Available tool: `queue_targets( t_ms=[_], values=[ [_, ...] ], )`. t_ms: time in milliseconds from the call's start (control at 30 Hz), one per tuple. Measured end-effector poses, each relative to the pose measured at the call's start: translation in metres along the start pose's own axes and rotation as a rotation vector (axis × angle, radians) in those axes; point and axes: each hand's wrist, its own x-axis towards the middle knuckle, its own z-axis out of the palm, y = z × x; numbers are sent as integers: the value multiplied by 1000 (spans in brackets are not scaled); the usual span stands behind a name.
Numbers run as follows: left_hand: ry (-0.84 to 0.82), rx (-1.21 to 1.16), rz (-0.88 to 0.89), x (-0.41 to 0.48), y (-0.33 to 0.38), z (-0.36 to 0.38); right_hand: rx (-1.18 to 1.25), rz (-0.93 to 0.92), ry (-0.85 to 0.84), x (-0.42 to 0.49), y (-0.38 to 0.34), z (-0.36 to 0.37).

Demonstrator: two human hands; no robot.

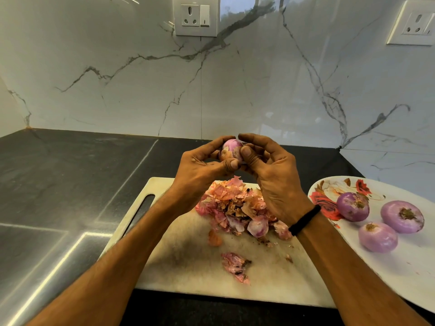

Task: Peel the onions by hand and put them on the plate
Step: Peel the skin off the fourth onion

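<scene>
The person is in the middle of peeling one onion (229, 150). It is up in the air between both hands, above the far end of the cutting board (188, 267). The left hand (200, 170) is curled round the onion from the left, with fingers over the top and the thumb pressed on the front. The right hand (270, 175) is curled too, and its thumb pushes on the front of the onion, right by a flap of thin skin. So both hands are closed on the onion, not open. Most of the onion looks smooth and purple, but a bit of papery skin shows near the thumbs. I think the next move is to pinch that flap and pull it off gently, so the onion does not slip and drop. Then the onion can go on the plate (400, 267) at the right, where three peeled onions (377, 236) lie. A pile of skins (235, 205) lies on the board under the hands. I see no other unpeeled onion, so this may be the last one.
</scene>
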Motion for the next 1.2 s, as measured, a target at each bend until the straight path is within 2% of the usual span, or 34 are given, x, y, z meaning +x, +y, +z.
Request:
queue_targets(
  t_ms=[367, 633, 867, 1033, 1200],
  values=[
    [1, 58, 5, 1, -4, 0, -117, -3, 57, 0, 2, 1],
    [42, 41, 3, 2, -4, -1, -64, 71, 85, 1, 4, 1],
    [23, 68, 8, 2, -6, -3, -127, 27, 88, -1, 1, 0],
    [29, 282, 93, 3, -11, -3, -179, 36, 138, -2, 2, 2],
    [56, 659, 325, 7, -21, -7, -222, 27, 187, -3, 8, 5]
  ],
)
